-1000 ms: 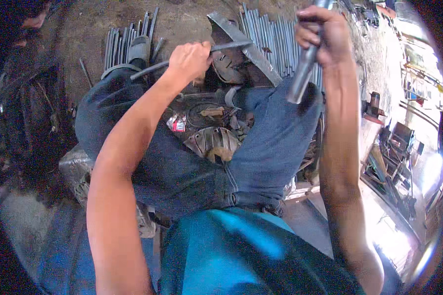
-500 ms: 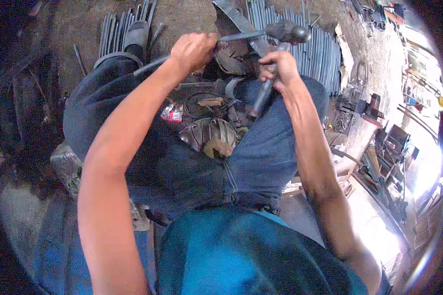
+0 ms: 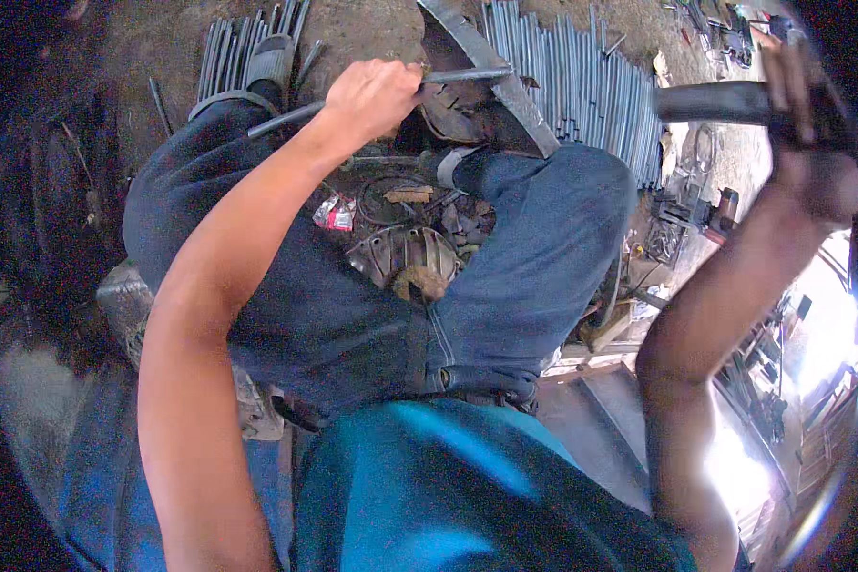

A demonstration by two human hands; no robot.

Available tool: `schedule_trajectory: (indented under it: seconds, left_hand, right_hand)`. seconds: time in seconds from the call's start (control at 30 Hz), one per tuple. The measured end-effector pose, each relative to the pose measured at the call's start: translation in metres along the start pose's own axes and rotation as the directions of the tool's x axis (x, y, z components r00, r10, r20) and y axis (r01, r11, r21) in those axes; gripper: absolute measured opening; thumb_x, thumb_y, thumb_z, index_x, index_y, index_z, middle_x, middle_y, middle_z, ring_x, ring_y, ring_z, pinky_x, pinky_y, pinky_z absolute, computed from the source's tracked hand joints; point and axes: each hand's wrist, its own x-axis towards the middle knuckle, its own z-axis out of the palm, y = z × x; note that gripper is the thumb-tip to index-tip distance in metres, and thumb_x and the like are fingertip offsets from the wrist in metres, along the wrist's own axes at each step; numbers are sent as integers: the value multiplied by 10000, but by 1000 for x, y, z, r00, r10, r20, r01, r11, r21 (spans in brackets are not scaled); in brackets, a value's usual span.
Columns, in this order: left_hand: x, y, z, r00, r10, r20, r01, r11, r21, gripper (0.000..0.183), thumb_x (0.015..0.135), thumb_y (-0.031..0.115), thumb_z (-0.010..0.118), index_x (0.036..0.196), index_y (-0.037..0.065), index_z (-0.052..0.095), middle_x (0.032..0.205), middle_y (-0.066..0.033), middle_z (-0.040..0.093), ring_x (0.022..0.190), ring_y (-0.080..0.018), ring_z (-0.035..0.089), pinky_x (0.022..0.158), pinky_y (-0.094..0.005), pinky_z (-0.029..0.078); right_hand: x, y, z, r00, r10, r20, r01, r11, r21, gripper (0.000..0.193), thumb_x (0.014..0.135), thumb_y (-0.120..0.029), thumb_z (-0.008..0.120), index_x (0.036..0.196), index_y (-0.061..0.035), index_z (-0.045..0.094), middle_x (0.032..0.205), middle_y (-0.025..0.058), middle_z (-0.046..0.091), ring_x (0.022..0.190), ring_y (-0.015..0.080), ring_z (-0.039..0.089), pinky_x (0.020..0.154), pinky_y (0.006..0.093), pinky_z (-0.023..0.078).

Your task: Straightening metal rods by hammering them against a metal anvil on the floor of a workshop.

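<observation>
A: What lies behind the knees?
B: A row of grey steel rods [image 3: 582, 86] on the dirt, beside an angled steel bar [image 3: 505, 86].
A: And the hands?
B: The right hand [image 3: 810, 143], raised high (near the picture's rim), is wrapped around a dark hammer handle [image 3: 715, 102]. The left hand [image 3: 372, 100] is clenched on a thin metal rod [image 3: 467, 74] that reaches to the bar.

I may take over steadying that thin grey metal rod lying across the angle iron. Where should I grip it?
Grip the thin grey metal rod on its bare near length, from above and the left, as the left hand does. Its far tip rests on the grey angle iron, so keep clear there.
</observation>
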Motion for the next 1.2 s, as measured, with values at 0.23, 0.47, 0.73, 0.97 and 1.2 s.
schedule_trajectory:
  seconds: [0.23, 0.47, 0.73, 0.97, 1.2]
  left_hand:
    - [5, -26, 6, 998, -54, 36, 53, 998, 38, 230, 768, 242, 601, 839, 23, 595, 681, -198, 617, 666, -358, 632, 588, -448, 516]
    - [4, 0, -6, 999, 44, 3, -44, 997, 64, 379, 799, 423, 585, 782, 48, 628, 693, -186, 618, 676, -362, 624, 616, -450, 514]
    - [-7, 18, -85, 973, -231, -1, 215, 905, -367, 455, 858, 428, 540, 739, 0, 635, 676, -231, 591, 683, -395, 594, 611, -449, 464]
    - [-44, 87, -196, 950, -161, -267, 112, 976, -188, 299, 845, 274, 604, 769, -15, 615, 602, -249, 525, 597, -423, 546, 541, -452, 423]
    - [-50, 153, -221, 953, -86, -290, 73, 996, -53, 335, 822, 275, 643, 657, 14, 515, 520, -172, 476, 478, -365, 497, 457, -417, 372]
  right_hand:
    - [-46, 259, 39, 212, 765, -608, -741, 532, 410, 200, 677, -53, 640, 758, -62, 458, 530, -14, 367, 368, 121, 348, 371, 278, 295]
    - [-10, 120, 17, 814, 348, -466, -279, 936, 213, 88, 828, -72, 545, 875, -24, 489, 521, -53, 321, 361, 44, 315, 368, 198, 313]
    - [-50, 103, 59, 647, 254, -719, -323, 945, 44, 192, 760, -140, 680, 819, -59, 517, 507, -24, 404, 358, 79, 369, 362, 233, 308]
    - [-125, 255, 61, 451, 566, -690, -362, 823, 438, 219, 684, -75, 695, 785, -31, 506, 530, 9, 448, 383, 119, 424, 351, 285, 352]
    - [-140, 283, 50, 409, 646, -645, -402, 762, 508, 156, 732, -115, 626, 769, -54, 488, 577, 24, 496, 475, 131, 486, 428, 273, 390]
